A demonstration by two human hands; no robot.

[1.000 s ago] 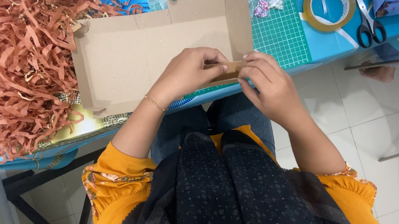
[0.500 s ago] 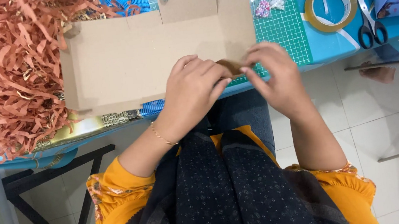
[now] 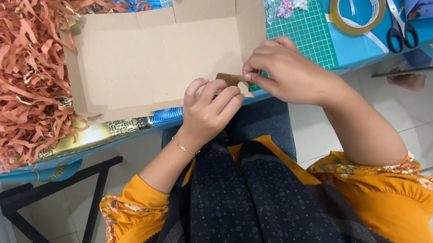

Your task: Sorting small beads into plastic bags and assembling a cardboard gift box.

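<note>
The cardboard box (image 3: pixel 158 55) has slid right, both hands (image 3: pixel 247 83) pinching its corner flap (image 3: pixel 231 78) between them.

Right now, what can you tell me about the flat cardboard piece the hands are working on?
The cardboard box blank is plain brown and unprinted, lying mostly flat on the blue table, with creases and side flaps. A panel with two rounded tabs juts from its far edge. Its near right corner flap is bent up, pinched between the left hand and the right hand. Its left side lies against the shredded brown paper; its right edge overlaps the green cutting mat.
</note>
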